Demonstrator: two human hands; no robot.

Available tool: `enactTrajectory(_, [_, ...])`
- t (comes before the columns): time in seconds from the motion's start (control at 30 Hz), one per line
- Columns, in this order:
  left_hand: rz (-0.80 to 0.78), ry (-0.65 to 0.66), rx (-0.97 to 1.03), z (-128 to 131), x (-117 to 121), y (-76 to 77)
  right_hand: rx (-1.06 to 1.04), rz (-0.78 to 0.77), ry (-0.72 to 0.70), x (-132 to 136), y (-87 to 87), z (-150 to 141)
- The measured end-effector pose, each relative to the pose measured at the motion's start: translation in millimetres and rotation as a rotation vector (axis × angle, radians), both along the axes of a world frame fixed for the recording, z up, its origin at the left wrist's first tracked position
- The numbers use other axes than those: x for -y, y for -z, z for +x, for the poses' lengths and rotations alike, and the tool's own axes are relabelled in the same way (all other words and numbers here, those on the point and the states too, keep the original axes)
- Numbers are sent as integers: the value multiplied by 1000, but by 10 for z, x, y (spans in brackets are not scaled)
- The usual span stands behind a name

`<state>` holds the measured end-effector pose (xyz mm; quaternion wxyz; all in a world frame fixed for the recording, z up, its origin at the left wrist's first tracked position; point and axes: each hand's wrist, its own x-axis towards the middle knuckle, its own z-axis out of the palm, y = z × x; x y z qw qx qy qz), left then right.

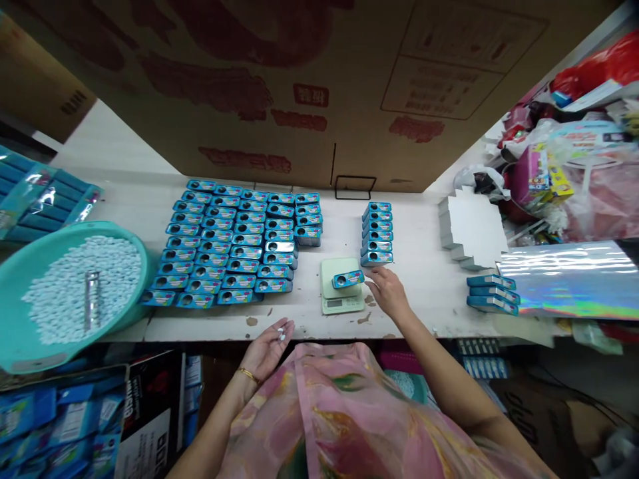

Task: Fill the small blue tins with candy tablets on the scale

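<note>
A small blue tin (348, 279) lies on a pale green scale (341, 287) at the front of the white table (429, 293). My right hand (387, 291) reaches toward the tin, fingertips close beside it, fingers loosely apart and holding nothing. My left hand (268, 347) is cupped palm-up at the table edge with a few small white pellets (280, 332) in it. Left of the scale, several rows of blue tins (234, 243) cover the table. A short stack of tins (376, 234) stands behind the scale.
A teal basin (30, 332) of white pellets with a metal scoop (92, 299) sits at left. White folded boxes (472, 229), three blue tins (492, 293) and holographic film (569, 276) lie right. A big cardboard box (319, 86) stands behind.
</note>
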<state>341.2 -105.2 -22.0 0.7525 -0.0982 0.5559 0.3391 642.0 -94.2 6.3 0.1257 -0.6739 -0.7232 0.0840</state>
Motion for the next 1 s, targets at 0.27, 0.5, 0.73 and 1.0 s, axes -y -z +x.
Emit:
enactTrajectory(0.27, [31, 72, -65, 113, -11, -34, -112, 67, 90, 185, 141, 93])
enactTrajectory(0.5, [54, 93, -136, 153, 20, -43, -165, 102, 76, 146, 180, 45])
enactTrajectory(0.73, [431, 441, -375, 497, -245, -162, -205, 112, 87, 185, 166, 19])
enactTrajectory(1.0, [1117, 973, -674, 1275, -742, -451, -270, 113, 117, 518, 249, 66])
